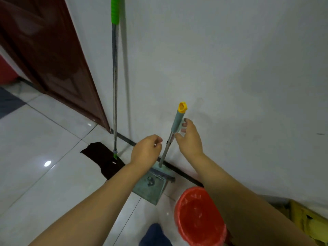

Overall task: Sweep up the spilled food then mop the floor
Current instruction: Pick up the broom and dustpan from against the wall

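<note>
Red bin point(179, 201) nearest. Right hand point(190, 139), fingers spread, just beside the dustpan handle point(177, 121); left hand point(146, 151) loosely curled, holding nothing.

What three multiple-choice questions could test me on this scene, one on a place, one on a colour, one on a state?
1. Where is the mop? A leaning against the wall; B lying flat; C hung from a hook.
2. What colour is the cap on the dustpan handle? A red; B yellow; C blue.
3. How is the right hand? A open beside the dustpan handle; B gripping the mop; C clenched in a fist.
Answers: 1 A, its pole stands against the wall. 2 B, the tip is yellow. 3 A, its fingers are spread.
</note>
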Demonstrator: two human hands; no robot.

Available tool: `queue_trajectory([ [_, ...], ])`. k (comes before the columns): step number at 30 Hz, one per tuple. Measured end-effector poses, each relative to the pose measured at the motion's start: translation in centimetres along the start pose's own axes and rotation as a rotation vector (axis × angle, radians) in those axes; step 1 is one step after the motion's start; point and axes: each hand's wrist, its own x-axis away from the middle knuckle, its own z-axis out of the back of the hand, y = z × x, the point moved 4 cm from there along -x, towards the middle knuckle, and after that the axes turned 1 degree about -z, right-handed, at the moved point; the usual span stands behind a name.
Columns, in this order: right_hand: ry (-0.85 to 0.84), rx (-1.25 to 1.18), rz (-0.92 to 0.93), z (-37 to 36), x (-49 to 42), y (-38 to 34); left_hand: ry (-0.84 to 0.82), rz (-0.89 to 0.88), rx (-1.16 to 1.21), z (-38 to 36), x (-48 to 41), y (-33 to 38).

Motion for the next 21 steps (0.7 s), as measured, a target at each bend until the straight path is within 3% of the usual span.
queue_trajectory([
  [3, -0.026, -0.089, -0.010, -0.5, -2.8, 0.4, 0.015, 0.031, -0.011, -1.1, -1.6, 0.4],
  [12, -0.093, -0.060, 0.099, -1.0, -4.0, 0.1, 0.042, 0.153, 0.005, -2.6, -1.6, -1.4],
  [21, -0.037, -0.035, 0.154, -1.2, -0.9, -2.7, 0.076, 0.113, 0.034, -1.1, 0.2, -1.5],
])
